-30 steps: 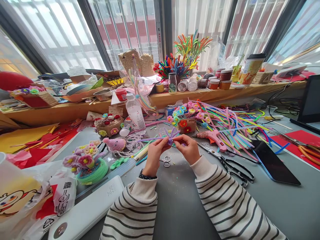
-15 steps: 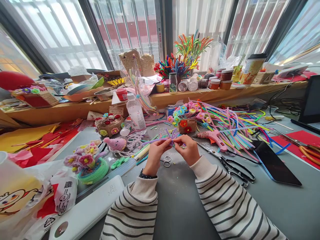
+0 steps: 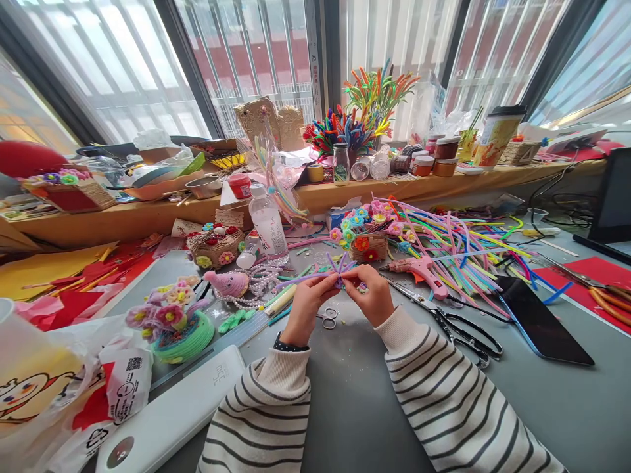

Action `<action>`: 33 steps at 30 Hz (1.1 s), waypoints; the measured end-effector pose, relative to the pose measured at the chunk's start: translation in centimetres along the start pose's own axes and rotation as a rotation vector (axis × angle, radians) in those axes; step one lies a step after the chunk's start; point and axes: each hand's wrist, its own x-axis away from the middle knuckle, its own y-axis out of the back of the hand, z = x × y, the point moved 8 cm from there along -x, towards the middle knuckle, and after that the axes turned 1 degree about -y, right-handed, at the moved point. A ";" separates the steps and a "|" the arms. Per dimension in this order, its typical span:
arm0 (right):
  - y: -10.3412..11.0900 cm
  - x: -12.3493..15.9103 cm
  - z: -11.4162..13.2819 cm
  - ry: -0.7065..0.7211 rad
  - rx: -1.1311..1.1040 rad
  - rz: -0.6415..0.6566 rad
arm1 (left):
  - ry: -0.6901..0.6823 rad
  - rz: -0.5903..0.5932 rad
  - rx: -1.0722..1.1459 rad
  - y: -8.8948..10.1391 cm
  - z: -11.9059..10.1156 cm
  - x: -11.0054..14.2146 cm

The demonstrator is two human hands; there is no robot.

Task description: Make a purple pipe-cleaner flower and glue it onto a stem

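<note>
Purple pipe cleaners [image 3: 341, 264] fan out above my fingertips near the middle of the table. My left hand [image 3: 311, 299] pinches them from the left, with one long purple strand running out leftward. From the right, my right hand [image 3: 369, 292] pinches the same bunch, its thumb and forefinger close to the left fingertips. The exact join between the fingers is hidden. Small scissors [image 3: 327, 318] lie on the table just below the hands. A small basket of fuzzy flowers [image 3: 369, 244] stands right behind them.
Large black-handled scissors [image 3: 451, 325], a pink glue gun [image 3: 424, 270] and a phone [image 3: 545, 322] lie at right, before a heap of coloured pipe cleaners [image 3: 473, 243]. A bottle [image 3: 269, 223], a green flower pot [image 3: 183, 338] and a white power bank [image 3: 177, 407] are at left.
Both hands stay almost in place, still pinching the purple pipe cleaners. The strand to the left has shifted very slightly; nothing else has visibly moved.
</note>
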 end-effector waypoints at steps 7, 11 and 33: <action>-0.3 0.0 1.1 0.216 0.187 0.003 | -0.006 -0.015 0.010 0.3 0.3 0.0; -0.4 0.0 1.4 0.264 0.229 0.017 | 0.004 -0.029 0.028 0.5 0.3 -0.1; -0.1 0.3 2.2 0.305 0.493 -0.031 | -0.072 -0.064 -0.015 0.2 -0.4 -0.2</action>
